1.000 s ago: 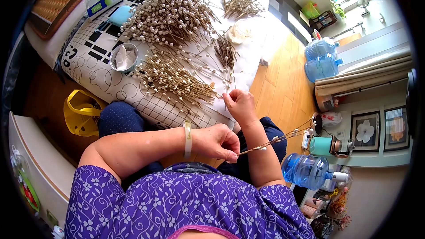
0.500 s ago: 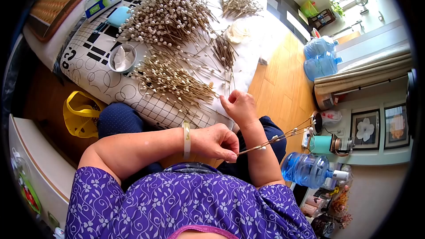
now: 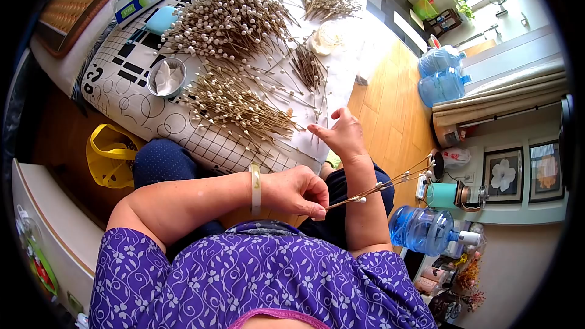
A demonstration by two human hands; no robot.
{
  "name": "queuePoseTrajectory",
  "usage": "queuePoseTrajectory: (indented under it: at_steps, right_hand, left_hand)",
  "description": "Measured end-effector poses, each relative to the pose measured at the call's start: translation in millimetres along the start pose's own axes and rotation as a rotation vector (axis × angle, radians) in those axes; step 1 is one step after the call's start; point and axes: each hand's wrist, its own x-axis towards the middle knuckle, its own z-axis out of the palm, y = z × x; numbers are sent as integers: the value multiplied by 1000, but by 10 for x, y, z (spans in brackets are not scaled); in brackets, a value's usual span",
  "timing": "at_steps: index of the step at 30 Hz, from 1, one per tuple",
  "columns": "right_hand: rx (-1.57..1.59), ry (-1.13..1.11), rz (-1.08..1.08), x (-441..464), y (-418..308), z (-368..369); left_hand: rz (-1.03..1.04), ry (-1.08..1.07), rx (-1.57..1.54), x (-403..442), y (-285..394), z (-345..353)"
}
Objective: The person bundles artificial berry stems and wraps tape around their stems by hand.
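My left hand, with a pale band at the wrist, pinches the ends of a few thin brown stems with white buds. They stretch to the right, across my right forearm. My right hand is raised by the table's near right corner, thumb and forefinger apart, with nothing visible between them. Just left of it lies a bundle of budded stems. Behind are a large heap of stems with round white heads and a small bunch of bare-looking stems.
On the patterned tablecloth stand a metal cup with white tissue, a roll of pale tape, a blue case and a tissue pack. A yellow bag is at left. Water bottles stand at right.
My right hand has shifted slightly right and up, away from the bundle, and its thumb and forefinger have spread. My left hand keeps its hold on the stems, nearly still.
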Motion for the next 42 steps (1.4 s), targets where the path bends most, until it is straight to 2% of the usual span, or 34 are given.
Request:
queuePoseTrajectory:
  at_steps: [3, 9, 11, 12, 14, 15, 17, 18, 20, 22, 24, 26, 30, 34, 36, 38, 42]
  right_hand:
    - [-30, -53, -23, 61, 103, 52]
    - [132, -89, 26, 168, 213, 136]
    - [231, -166, 114, 167, 192, 135]
    - [232, -162, 114, 172, 240, 183]
    - [229, 25, -75, 156, 319, 294]
    - [232, 30, -78, 128, 315, 288]
    - [520, -3, -9, 18, 272, 225]
    - [521, 4, -11, -45, 207, 161]
    - [964, -32, -21, -127, 50, 27]
    - [1115, -56, -71, -134, 32, 1]
    - [1181, -14, -211, -147, -9, 18]
    - [1244, 0, -232, -182, -106, 13]
    - [1384, -190, -237, -187, -188, 94]
    - [1411, -253, -224, -182, -225, 104]
    - [1414, -281, -236, -169, -227, 73]
    - [1487, -429, -161, -101, -204, 19]
    - [1506, -659, -248, 19, -162, -79]
  left_hand:
    - [-7, 1, 5, 4, 0, -4]
    - [38, 4, 1, 19, -44, -24]
    - [41, 10, 12, 12, -39, -29]
    - [29, 22, 57, 15, -28, -38]
    - [17, 33, 109, 12, -7, -50]
    - [53, 63, 114, 6, -1, -58]
    - [90, 91, 121, -7, 8, -85]
    - [90, 163, 212, -16, 17, -114]
    - [96, 229, 324, -25, 67, -207]
    - [275, 390, 511, -48, 142, -314]
    - [354, 501, 556, -60, 193, -427]
    - [391, 620, 632, -69, 195, -489]
    - [413, 536, 633, -65, 230, -536]
    - [407, 567, 701, -68, 268, -502]
    - [488, 587, 789, -64, 285, -502]
    - [496, 577, 772, -87, 302, -506]
    - [458, 547, 744, -113, 352, -502]
